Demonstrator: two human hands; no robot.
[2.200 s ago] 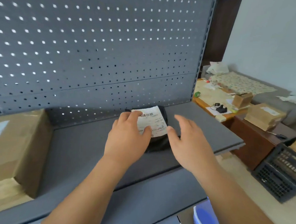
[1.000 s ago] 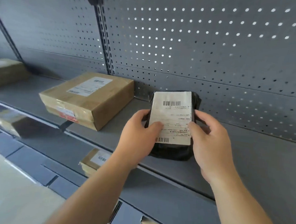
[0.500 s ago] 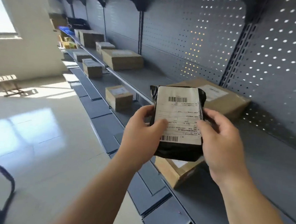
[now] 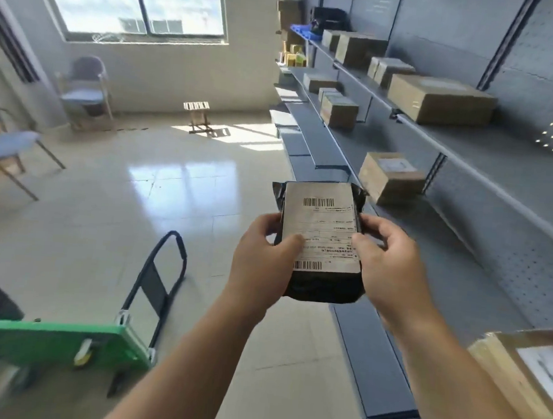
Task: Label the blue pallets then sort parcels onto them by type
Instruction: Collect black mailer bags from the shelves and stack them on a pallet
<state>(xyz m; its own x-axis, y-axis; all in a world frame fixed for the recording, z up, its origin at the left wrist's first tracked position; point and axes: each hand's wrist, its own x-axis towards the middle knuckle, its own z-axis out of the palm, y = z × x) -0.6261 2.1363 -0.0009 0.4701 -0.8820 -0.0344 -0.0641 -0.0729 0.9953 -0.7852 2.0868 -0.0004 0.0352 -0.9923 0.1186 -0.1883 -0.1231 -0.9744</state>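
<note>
Grey perforated metal shelving (image 4: 486, 178) runs along my right, with brown cardboard boxes (image 4: 440, 99) spread over its tiers. The green flat platform trolley with a black folding handle (image 4: 63, 341) sits on the tiled floor, lower left. The black plastic mailer parcel with a white barcode label (image 4: 321, 225) is in the air in front of me, label up, clear of the shelves. My left hand (image 4: 262, 257) grips its left edge, thumb on the label. My right hand (image 4: 392, 260) grips the right edge the same way.
</note>
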